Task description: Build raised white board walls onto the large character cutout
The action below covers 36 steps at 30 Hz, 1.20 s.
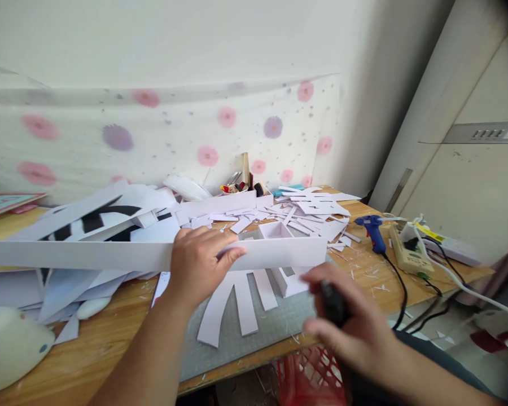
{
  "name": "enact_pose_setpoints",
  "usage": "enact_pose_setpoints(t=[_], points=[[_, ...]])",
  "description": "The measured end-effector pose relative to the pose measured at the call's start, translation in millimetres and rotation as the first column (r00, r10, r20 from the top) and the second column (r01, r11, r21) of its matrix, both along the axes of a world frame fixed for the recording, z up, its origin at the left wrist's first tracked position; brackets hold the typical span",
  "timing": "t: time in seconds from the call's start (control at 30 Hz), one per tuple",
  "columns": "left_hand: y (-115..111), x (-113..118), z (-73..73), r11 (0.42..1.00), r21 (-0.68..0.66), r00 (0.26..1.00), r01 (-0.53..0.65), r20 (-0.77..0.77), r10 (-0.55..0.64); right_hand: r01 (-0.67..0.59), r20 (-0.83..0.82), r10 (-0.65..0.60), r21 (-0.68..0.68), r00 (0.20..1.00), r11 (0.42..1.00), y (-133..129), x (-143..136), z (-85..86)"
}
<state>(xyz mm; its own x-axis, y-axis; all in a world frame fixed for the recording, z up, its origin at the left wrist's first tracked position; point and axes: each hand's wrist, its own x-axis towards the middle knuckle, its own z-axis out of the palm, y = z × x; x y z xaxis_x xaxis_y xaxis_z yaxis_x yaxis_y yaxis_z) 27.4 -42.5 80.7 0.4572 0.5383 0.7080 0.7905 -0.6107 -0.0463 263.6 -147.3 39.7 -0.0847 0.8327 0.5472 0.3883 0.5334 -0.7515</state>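
Observation:
My left hand (198,262) is closed over the top edge of a long white foam-board strip (110,255), which spans from the left side of the view to right of the middle. To its right, my right hand (359,321) is wrapped round a black tool (333,304); blur hides its exact kind. Beneath the strip, a white board piece with several long prongs (246,316) lies on a grey-green cutting mat (294,318). Just behind the strip shows a small open white box section (275,230).
White offcuts (322,214) litter the back of the wooden table. A blue glue gun (373,231) and a power strip (410,248) with cables lie at right. Stacked white sheets (80,293) and a cream rounded object (12,349) are at left. Below the table edge is a red basket (309,378).

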Motion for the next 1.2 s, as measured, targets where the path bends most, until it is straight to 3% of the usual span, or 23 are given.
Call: enact_pose_setpoints(t=[0.07, 0.13, 0.27, 0.4, 0.73, 0.93, 1.07, 1.2], points=[[-4.5, 3.9, 2.2, 0.999, -0.035, 0.999, 0.006, -0.039, -0.008, 0.282, -0.056, -0.280, 0.028, 0.958, 0.959, 13.0, 20.1, 5.6], [-10.0, 8.4, 4.9, 0.998, -0.069, 0.997, 0.008, -0.076, -0.013, 0.367, -0.052, -0.370, -0.065, 0.927, 0.928, 28.2, 35.4, 7.6], [-17.9, 14.8, 14.2, 0.995, -0.102, 0.993, 0.017, -0.110, -0.028, 0.210, -0.029, -0.230, -0.305, 0.973, 0.929, 46.9, 45.6, 8.0], [-16.8, 17.4, 28.2, 0.995, -0.084, 0.989, 0.044, -0.134, -0.055, 0.099, -0.183, -0.195, -0.430, 0.964, 0.897, 48.4, 40.2, 10.4], [-3.8, 20.2, 50.3, 0.992, -0.036, 0.978, 0.120, -0.167, -0.125, -0.077, -0.390, -0.075, -0.360, 0.918, 0.930, 62.6, 32.8, 14.8], [3.7, 15.9, 50.0, 0.945, -0.188, 0.957, 0.269, -0.059, -0.284, -0.314, -0.447, 0.172, -0.266, 0.878, 0.911, 68.7, 24.4, 16.6], [15.5, 10.8, 48.0, 0.958, -0.168, 0.971, 0.232, -0.020, -0.238, -0.255, -0.381, 0.136, -0.282, 0.915, 0.925, 74.8, 22.0, 21.3], [37.3, 3.7, 41.8, 0.969, -0.184, 0.987, 0.163, 0.030, -0.160, -0.074, -0.203, 0.008, -0.320, 0.979, 0.945, 82.6, 16.3, 25.8]])
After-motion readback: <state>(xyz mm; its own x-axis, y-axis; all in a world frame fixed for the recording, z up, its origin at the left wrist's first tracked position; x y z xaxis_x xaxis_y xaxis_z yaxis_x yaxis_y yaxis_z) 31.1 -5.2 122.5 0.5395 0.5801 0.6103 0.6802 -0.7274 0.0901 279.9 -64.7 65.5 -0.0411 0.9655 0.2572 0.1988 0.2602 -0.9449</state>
